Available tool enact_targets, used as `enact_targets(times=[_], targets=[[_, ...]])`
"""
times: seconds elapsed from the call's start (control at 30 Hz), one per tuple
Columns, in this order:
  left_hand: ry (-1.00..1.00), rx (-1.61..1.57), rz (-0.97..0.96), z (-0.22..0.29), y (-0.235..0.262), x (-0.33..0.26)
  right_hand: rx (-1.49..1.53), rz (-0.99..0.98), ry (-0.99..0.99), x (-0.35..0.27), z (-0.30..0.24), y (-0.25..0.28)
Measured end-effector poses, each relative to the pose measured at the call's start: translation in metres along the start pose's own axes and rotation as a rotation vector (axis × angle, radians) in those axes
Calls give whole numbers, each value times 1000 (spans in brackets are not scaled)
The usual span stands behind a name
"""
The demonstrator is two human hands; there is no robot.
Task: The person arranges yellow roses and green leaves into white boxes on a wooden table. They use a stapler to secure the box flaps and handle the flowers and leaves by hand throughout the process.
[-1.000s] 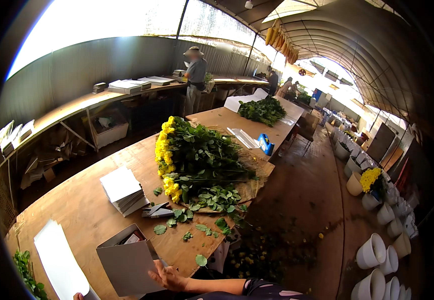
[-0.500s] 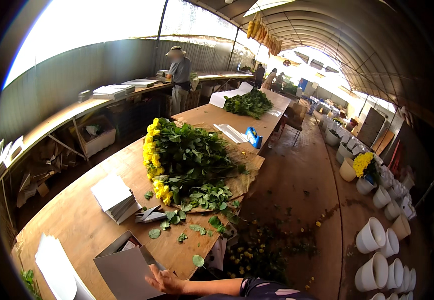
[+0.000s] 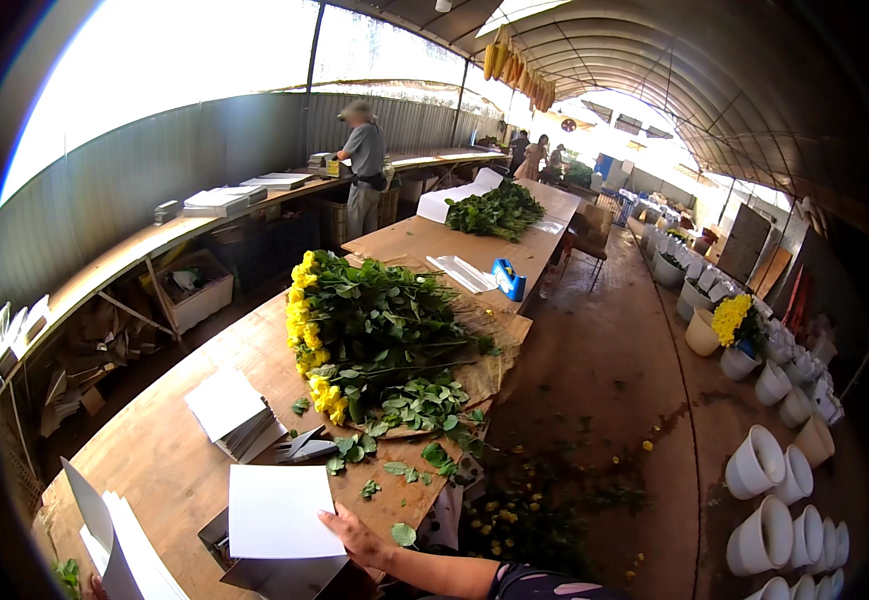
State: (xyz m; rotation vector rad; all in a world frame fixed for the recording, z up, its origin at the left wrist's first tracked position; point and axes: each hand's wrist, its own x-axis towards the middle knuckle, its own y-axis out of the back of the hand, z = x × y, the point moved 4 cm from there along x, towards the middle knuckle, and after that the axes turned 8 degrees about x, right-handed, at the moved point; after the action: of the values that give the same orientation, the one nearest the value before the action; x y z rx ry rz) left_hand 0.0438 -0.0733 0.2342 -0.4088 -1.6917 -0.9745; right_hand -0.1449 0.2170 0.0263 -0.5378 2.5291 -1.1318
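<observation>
At bottom left, left hand (image 3: 95, 586) mostly hidden, white panel (image 3: 282, 508) half-hiding box (image 3: 279, 574)

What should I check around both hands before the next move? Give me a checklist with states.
1. Right hand at the white card: ok, fingers at its right edge.
2. Left hand grip: cannot tell, mostly hidden by the grey card.
3. Box opening fully visible: not ok, the white card hides much of it.
4. Grey hand tool apart from both hands: ok.
5. Loose leaf away from the right arm: not ok, close beside it.
</observation>
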Motion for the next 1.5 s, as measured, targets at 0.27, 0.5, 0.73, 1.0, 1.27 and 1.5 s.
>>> enact_targets(times=[0.27, 0.5, 0.73, 1.0, 1.27, 1.5], targets=[[-111, -474, -543, 116, 17, 2, 392, -206, -708, 2, -3, -61], [-569, -549, -594, 188, 59, -19, 498, -432, -819, 9, 31, -95], [-904, -1328, -654, 201, 89, -28, 408, -159, -471, 17, 8, -85], [1333, -1628, -1490, 96, -124, -160, 78, -304, -473, -23, -43, -71], [1537, -1926, -1558, 80, -155, -143, -574, -441, -676, -48, -70, -60], [1510, -1966, -1345, 81, -154, -163, -676, -307, -408, 23, -101, -69]])
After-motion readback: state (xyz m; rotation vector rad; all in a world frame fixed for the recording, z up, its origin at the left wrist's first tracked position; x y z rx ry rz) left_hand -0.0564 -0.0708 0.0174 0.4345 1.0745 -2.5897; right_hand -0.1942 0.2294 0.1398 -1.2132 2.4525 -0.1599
